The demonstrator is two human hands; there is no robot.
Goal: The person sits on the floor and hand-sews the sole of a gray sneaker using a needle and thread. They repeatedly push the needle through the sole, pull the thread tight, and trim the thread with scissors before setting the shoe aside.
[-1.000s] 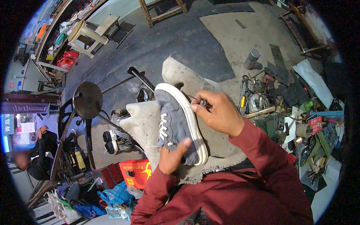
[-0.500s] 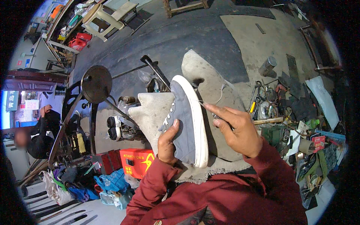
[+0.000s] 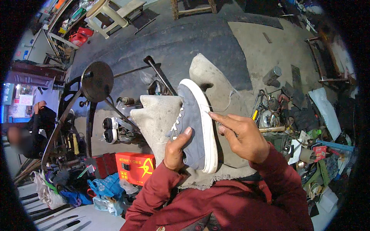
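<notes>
head; left hand [image 3: 175,153] clasping shoe [image 3: 194,133] over cloth [image 3: 157,114]; right hand [image 3: 246,138] half curled, hold unclear; dark floor matting [image 3: 185,44]

Shoe upper [image 3: 192,115]: grey, matt, soft-looking (suede or woven cloth, cannot tell which). Sole rim [image 3: 210,146]: white, smooth, rubber-like, faint sheen. Laces [image 3: 177,121]: white, cord-like, matt. Lap cloth [image 3: 158,113] under the shoe: coarse, matt, stained, frayed along its near edge. Round disc [image 3: 97,81]: dark metal, dull, worn. Box [image 3: 131,159]: red card, smooth, slightly glossy. Stool [image 3: 101,19]: cream plastic, smooth. Canister [image 3: 271,76], off the floor sheet's [image 3: 173,50] right edge: shiny metal. Floor sheet: dark, matt, scuffed.
</notes>
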